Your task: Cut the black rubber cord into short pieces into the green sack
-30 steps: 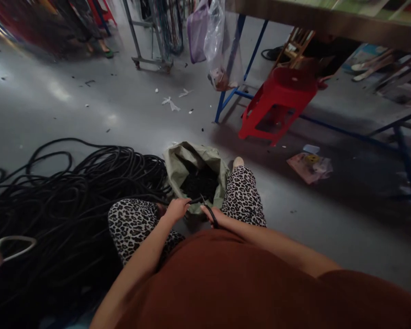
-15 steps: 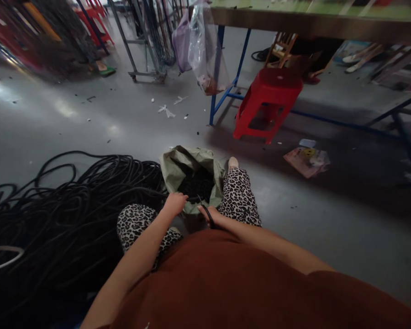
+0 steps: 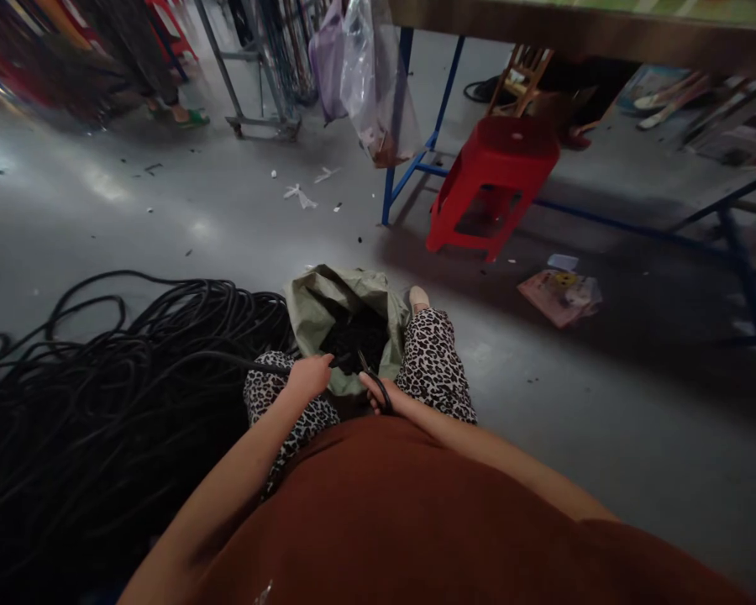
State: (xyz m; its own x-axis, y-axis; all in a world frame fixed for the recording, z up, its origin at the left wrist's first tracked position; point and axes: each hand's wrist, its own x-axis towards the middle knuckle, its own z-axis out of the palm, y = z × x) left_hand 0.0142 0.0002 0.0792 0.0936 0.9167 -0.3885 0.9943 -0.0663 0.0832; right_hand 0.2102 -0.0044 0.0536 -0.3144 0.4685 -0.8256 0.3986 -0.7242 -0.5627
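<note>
My left hand is closed around a black cord, which runs in from the left; its short end sticks out past my fingers. Close by on the right, my right hand grips black-handled scissors, their blades pointing up and away from me. Both hands are over the near rim of a greenish woven sack, which stands open between my legs. Black pieces lie inside it, too dark to make out singly. A big tangled heap of black cord spreads over the floor to the left.
A red plastic stool stands ahead, by a table with blue legs. Plastic bags hang from the table's left end. A wheeled metal rack and a person's legs are farther left. A pink packet lies on the floor.
My left hand has shifted slightly left, and the cord behind it now lies raised across my left knee. That knee has moved inward. The scissors remain in my right hand.
</note>
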